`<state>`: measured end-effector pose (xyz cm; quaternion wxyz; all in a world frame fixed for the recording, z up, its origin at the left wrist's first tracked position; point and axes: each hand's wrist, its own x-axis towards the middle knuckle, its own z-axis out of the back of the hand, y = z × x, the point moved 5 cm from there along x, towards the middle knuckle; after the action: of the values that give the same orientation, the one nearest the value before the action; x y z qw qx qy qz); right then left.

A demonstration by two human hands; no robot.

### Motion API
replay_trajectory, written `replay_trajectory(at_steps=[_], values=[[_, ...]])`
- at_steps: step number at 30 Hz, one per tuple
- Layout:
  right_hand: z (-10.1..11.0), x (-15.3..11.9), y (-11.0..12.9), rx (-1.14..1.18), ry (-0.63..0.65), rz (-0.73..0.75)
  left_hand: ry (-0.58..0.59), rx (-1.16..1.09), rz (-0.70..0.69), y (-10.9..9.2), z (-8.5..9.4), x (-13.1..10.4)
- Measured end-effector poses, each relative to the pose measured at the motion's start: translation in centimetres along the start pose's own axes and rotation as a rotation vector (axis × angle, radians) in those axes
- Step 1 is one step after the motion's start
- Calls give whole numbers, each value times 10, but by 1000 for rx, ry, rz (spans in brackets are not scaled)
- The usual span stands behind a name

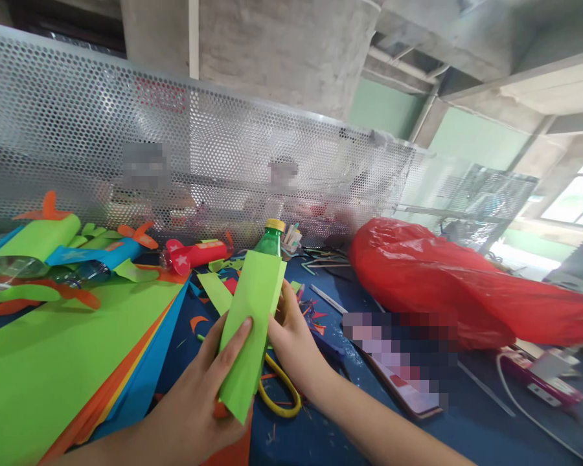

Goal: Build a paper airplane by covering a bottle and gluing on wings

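Note:
My left hand [208, 388] grips a folded bright-green craft sheet [252, 310] from the left, its thumb lying on the front face. On the other side, my right hand [294, 343] holds the sheet's right edge, with the fingertips hidden behind it. The neck of a green bottle [270, 238] with a yellow cap shows just above the sheet. I cannot tell whether the sheet touches that bottle. Below my right hand lies the yellow handle of a pair of scissors [291, 406], its blades hidden.
Bottle planes [121, 255] in green, blue and red stand at the left, behind stacked coloured sheets [92, 343]. Rightward lie a phone [403, 382], a large red plastic bag [427, 278] and a power strip [548, 382]. A perforated metal screen [252, 142] runs along the back.

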<state>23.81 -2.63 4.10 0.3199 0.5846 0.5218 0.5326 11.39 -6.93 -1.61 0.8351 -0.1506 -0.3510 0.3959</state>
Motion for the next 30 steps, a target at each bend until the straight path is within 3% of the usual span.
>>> replay_trajectory(at_steps=[6,14,18,26,28,30], values=[[0,4,5,-64,22,38,49,-19,36,-3,2,3],[4,4,-21,178,-49,-294,79,-106,74,-3,11,14],[1,5,-21,254,45,-373,112,-161,74,-3,13,17],[7,9,-23,188,-1,-312,133,-195,154,5,6,14],[7,10,-22,183,-6,-297,105,-303,173,7,6,15],[8,11,-20,167,-9,-277,50,-548,223,11,8,17]])
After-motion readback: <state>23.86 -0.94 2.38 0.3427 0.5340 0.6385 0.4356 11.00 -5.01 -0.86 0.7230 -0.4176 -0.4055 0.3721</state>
